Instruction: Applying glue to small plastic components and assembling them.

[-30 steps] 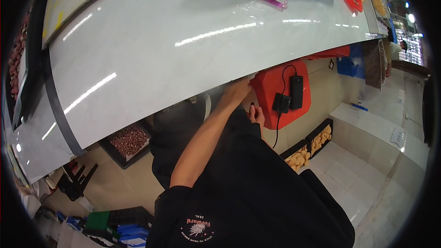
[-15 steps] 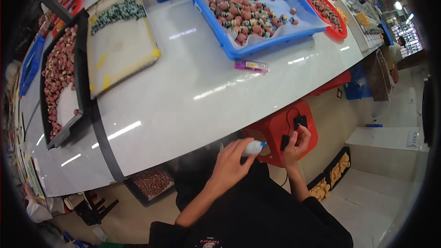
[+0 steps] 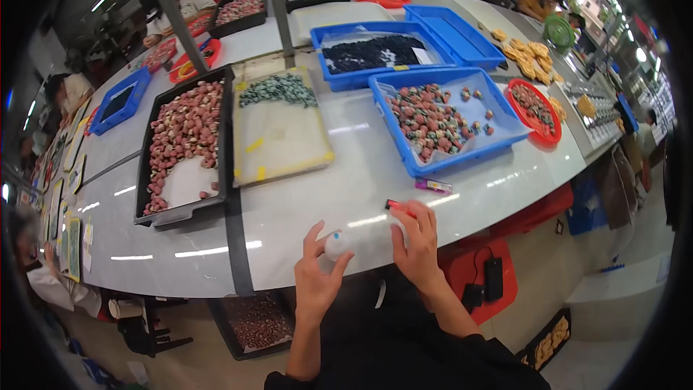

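Observation:
My left hand is curled around a small white bottle with a blue tip, held over the table's near edge. The tip faces up toward me. To its right, my right hand pinches a small red and black object, its exact kind unclear. A gap separates the two hands. Just beyond the right hand, a purple packet-like item lies on the white table. Behind it stands a blue tray, paper-lined, holding many reddish and green beads.
A black tray of reddish beads and a yellowish board with green pieces lie left. At right are a red round tray and a red stool bearing black devices. Another black tray sits below the table.
My view has swung up and left over the table. My right hand has left the stool's side and now holds the red and black object. The bottle, still in my left hand, is turned upward.

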Tool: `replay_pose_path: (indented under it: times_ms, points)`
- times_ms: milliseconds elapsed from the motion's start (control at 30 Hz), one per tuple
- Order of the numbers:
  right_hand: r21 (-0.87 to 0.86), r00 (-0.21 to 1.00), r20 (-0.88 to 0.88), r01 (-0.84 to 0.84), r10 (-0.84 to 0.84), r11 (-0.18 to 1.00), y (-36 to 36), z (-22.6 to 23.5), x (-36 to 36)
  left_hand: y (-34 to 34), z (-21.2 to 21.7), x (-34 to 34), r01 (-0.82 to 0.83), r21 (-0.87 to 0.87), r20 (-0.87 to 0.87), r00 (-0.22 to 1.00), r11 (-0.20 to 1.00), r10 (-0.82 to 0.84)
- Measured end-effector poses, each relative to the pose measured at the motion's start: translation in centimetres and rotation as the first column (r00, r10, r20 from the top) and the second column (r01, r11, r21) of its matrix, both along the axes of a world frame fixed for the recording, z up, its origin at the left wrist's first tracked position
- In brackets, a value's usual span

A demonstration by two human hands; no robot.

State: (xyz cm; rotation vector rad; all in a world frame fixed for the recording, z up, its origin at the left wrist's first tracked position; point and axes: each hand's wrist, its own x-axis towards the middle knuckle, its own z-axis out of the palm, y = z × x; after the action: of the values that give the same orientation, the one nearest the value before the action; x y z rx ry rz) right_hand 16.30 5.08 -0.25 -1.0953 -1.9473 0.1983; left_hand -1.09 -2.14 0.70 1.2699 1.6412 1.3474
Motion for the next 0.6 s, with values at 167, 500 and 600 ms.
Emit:
replay_pose_path:
  times_ms: [167, 500, 600]
  points:
    - [-0.469, 0.799, -0.54, -0.548, 0.265, 0.693, -2.2, -0.2, -2.4, 0.7, 0.8, -0.3, 0.11, 0.028, -0.088, 0.99, 0.993, -0.107]
    - [-0.493, 0.923, -0.36, -0.309, 0.133, 0.813, 1.1, -1.1, -0.7, 5.4, 2.9, -15.5, -0.207, 0.319, -0.606, 0.706, 0.925, 0.367]
    - [-0.454, 0.941, -0.315, -0.263, 0.123, 0.852, 1.7, -1.2, 0.0, 9.9, 1.2, -23.7, -0.371, 0.103, -0.724, 0.608, 0.923, 0.325]
